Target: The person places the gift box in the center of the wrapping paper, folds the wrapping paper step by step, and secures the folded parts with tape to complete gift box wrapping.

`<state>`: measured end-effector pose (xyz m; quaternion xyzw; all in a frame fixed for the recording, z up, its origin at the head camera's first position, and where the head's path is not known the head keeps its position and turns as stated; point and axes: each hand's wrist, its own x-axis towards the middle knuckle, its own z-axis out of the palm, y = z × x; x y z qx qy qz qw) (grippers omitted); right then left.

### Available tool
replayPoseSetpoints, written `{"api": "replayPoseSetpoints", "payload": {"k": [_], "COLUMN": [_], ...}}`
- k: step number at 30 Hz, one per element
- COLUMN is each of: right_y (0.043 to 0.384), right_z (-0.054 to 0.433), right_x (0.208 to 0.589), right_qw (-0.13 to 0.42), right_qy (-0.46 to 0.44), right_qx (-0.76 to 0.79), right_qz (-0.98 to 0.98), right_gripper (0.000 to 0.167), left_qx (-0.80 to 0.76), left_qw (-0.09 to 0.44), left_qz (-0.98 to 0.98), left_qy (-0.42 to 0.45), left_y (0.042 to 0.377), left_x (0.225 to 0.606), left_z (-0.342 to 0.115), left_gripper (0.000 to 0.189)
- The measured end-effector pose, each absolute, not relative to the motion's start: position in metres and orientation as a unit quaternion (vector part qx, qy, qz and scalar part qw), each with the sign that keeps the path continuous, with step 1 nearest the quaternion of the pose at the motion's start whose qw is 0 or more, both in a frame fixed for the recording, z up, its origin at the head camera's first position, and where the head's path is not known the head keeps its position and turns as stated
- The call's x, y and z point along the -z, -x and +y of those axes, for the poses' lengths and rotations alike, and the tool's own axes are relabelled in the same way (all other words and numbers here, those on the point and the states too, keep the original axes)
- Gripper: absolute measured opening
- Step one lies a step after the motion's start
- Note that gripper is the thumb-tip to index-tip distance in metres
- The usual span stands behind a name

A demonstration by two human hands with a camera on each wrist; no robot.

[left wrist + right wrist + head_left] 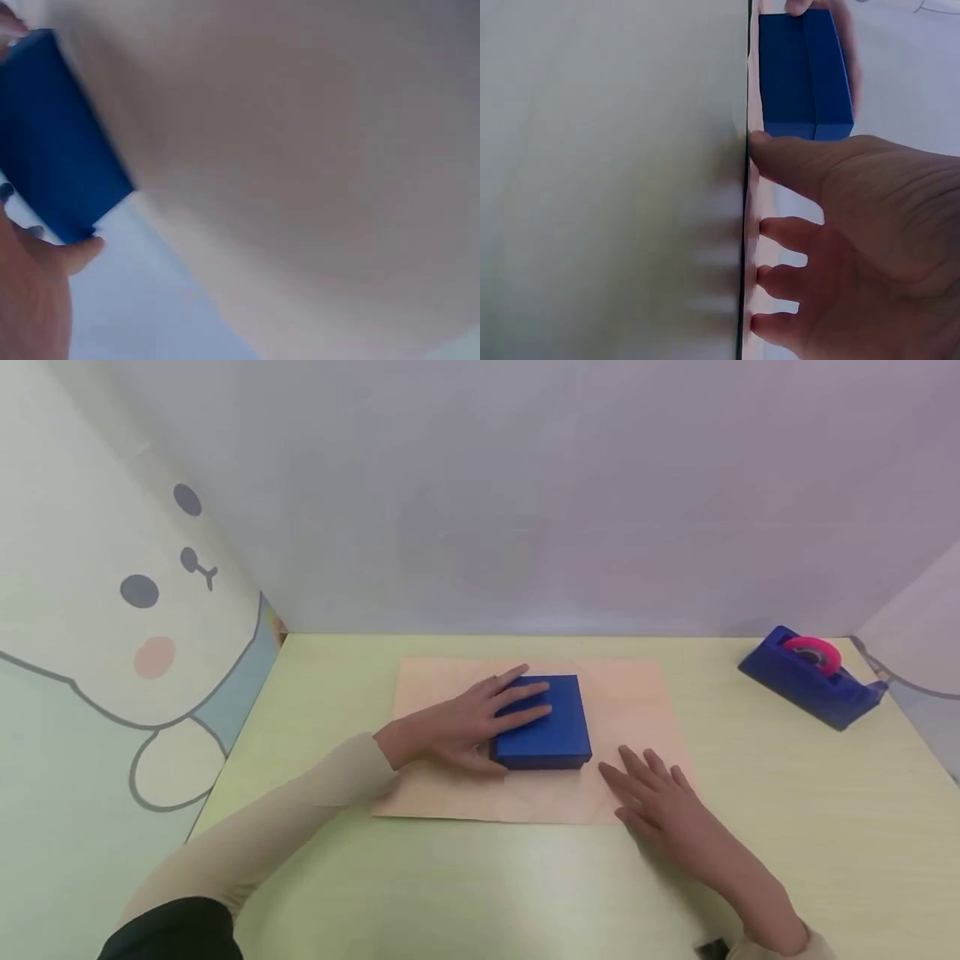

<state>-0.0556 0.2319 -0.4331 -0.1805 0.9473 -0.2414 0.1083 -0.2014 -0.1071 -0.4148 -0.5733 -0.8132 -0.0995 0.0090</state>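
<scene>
A closed, square blue box (pixel 543 727) sits near the middle of a pale pink sheet of paper (pixel 630 702). Across the box's left part lies my left hand (pixel 480 714), its fingers straight and spread over the lid. The left thumb reaches along the near left corner, and in the left wrist view the thumb (pixel 79 255) shows right at a corner of the box (pixel 64 142). My right hand (pixel 667 814) rests palm down at the paper's near right corner, to the right of the box. Its fingertips touch the sheet in the right wrist view, fingers spread and holding nothing.
A blue tape dispenser (pixel 810 685) with a pink roll stands at the back right of the pale wooden table (pixel 465 885). Behind the table rises a plain whitish wall (pixel 525 510). A cartoon animal print (pixel 150 585) covers the left side. A small black object (pixel 711 949) lies beside the right wrist.
</scene>
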Motion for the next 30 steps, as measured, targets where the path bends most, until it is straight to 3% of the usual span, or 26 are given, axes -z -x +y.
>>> {"api": "replayPoseSetpoints", "payload": {"k": [3, 7, 11, 16, 21, 30], "right_y": [0.063, 0.073, 0.090, 0.112, 0.117, 0.118], "right_z": [0.231, 0.224, 0.212, 0.199, 0.189, 0.175], "right_x": [0.427, 0.413, 0.405, 0.404, 0.406, 0.416], "right_qw": [0.085, 0.040, 0.036, 0.085, 0.119, 0.047], "right_qy": [0.191, 0.170, 0.113, 0.066, 0.078, 0.150], "right_qx": [0.238, 0.284, 0.349, 0.384, 0.356, 0.322], "right_qz": [0.949, 0.943, 0.930, 0.917, 0.923, 0.934], "right_gripper": [0.054, 0.051, 0.050, 0.062, 0.067, 0.050], "left_qx": [0.227, 0.436, 0.467, 0.417, 0.385, 0.360], "left_qw": [-0.025, -0.131, -0.203, -0.235, -0.241, -0.200], "left_qz": [-0.856, -0.856, -0.851, -0.869, -0.878, -0.892], "left_qy": [0.464, 0.244, 0.125, 0.127, 0.151, 0.187], "left_y": [0.181, 0.151, 0.136, 0.134, 0.133, 0.123], "left_x": [0.398, 0.385, 0.390, 0.395, 0.399, 0.405], "left_z": [-0.109, -0.108, -0.104, -0.102, -0.104, -0.108], "left_gripper": [0.099, 0.089, 0.085, 0.082, 0.076, 0.062]}}
